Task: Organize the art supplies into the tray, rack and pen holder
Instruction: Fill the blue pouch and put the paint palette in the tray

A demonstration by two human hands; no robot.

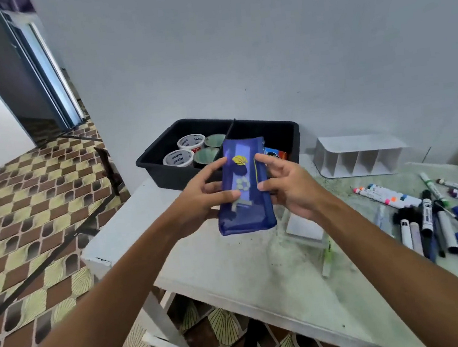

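Blue mesh pencil pouch (243, 191), soft, light and likely floppy, is held above the counter (232, 261) before the black tray (152, 165), left hand (199, 196) and right hand (286, 186) pinching its long edges, the sensible grip.

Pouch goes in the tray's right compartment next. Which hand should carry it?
Probably the right hand: it grips the blue pouch on the side nearest that compartment of the black tray. The left hand would reach across.

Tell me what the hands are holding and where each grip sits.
A blue mesh pencil pouch, held by both hands: left hand grips its left edge, right hand its right, zippered edge.
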